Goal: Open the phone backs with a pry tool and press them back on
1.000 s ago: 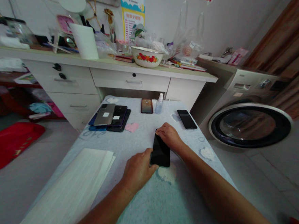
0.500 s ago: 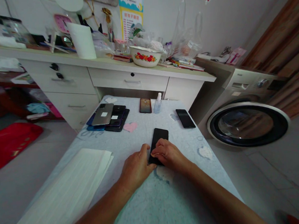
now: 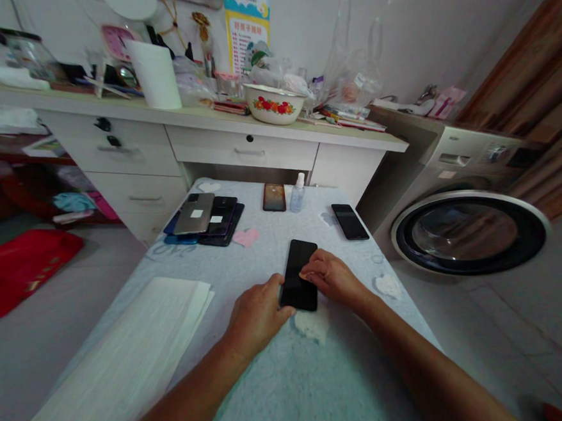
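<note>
A black smartphone [image 3: 299, 280] lies screen up on the patterned tablecloth in front of me. My left hand [image 3: 261, 308] grips its lower left edge, thumb at the bottom corner and fingers along the side. Over the right side of the screen, my right hand [image 3: 331, 277] has its fingers pinched together; whatever they hold is too small to make out. Another dark phone [image 3: 350, 222] rests farther back at the right. At the back left is a stack of phones [image 3: 195, 214], the top one grey with a white label.
Toward the back of the table [image 3: 237, 271] stand a clear spray bottle [image 3: 297, 194] and a brown phone or case [image 3: 273, 197]. Folded whitish sheets [image 3: 123, 362] lie at the left. Beyond are a cluttered white desk [image 3: 237, 136] and, at right, a washing machine [image 3: 469, 223].
My right hand has slid right and slightly up across the screen, uncovering more of its lower part. My left hand stays on the phone's edge.
</note>
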{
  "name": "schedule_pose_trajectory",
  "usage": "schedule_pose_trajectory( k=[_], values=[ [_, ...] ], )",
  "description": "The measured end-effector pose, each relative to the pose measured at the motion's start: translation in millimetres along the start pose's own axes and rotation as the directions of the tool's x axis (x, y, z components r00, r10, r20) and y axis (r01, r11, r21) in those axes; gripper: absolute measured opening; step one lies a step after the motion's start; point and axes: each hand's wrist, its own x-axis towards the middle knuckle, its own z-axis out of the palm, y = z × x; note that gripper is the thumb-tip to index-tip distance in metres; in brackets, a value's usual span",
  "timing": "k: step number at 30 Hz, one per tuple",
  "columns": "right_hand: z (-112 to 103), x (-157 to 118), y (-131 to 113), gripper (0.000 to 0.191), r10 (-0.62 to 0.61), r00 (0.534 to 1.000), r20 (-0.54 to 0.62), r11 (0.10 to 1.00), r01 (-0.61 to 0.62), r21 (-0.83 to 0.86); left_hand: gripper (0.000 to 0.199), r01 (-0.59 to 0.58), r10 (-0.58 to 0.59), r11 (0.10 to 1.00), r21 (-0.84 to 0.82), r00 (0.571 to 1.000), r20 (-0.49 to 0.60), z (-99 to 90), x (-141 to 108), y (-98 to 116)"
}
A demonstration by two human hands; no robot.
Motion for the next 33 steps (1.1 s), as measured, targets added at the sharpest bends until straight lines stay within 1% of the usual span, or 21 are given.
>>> schedule_pose_trajectory(
  k=[7, 9, 12, 16, 21, 24, 28, 31, 33],
  values=[
    [-2, 32, 25, 0.016, 0.121, 0.989, -0.089, 0.991, -0.125, -0.042, 0.04, 0.002, -0.002, 1.0, -0.015, 1.0, 0.012, -0.1, 0, -1],
    [-2, 40, 29, 0.016, 0.168, 0.979, -0.113, 0.982, -0.176, -0.068, 0.039, 0.001, -0.001, 1.0, -0.01, 1.0, 0.011, -0.3, 0, -1],
    [-2, 48, 32, 0.017, 0.196, 0.972, -0.134, 0.97, -0.212, -0.119, 0.037, -0.006, 0.006, 1.0, -0.003, 1.0, 0.0, -0.7, 0, 0],
    [2, 49, 27, 0.018, 0.17, 0.976, -0.134, 0.975, -0.186, -0.121, 0.037, -0.007, 0.007, 1.0, 0.002, 1.0, -0.004, -0.3, 0, 0],
    [7, 33, 10, 0.018, 0.05, 0.997, -0.065, 0.998, -0.053, -0.045, 0.038, -0.005, 0.005, 1.0, 0.014, 1.0, -0.007, 0.5, 0, -1],
    [6, 23, 1, 0.019, -0.009, 1.0, -0.019, 1.0, 0.009, 0.005, 0.037, -0.012, 0.012, 1.0, 0.015, 1.0, -0.004, 0.0, -1, -1],
    [3, 24, -1, 0.018, 0.0, 1.0, 0.004, 1.0, 0.0, 0.002, 0.037, -0.005, 0.005, 1.0, 0.026, 1.0, 0.004, -1.6, -1, 0],
    [5, 36, 4, 0.017, 0.02, 1.0, -0.016, 0.999, -0.02, -0.036, 0.036, -0.01, 0.01, 1.0, 0.028, 1.0, 0.009, -3.4, 0, 1],
    [7, 47, 10, 0.016, 0.066, 0.997, -0.046, 0.996, -0.069, -0.064, 0.037, -0.015, 0.014, 1.0, 0.027, 1.0, 0.016, -4.6, 0, 2]
  ],
)
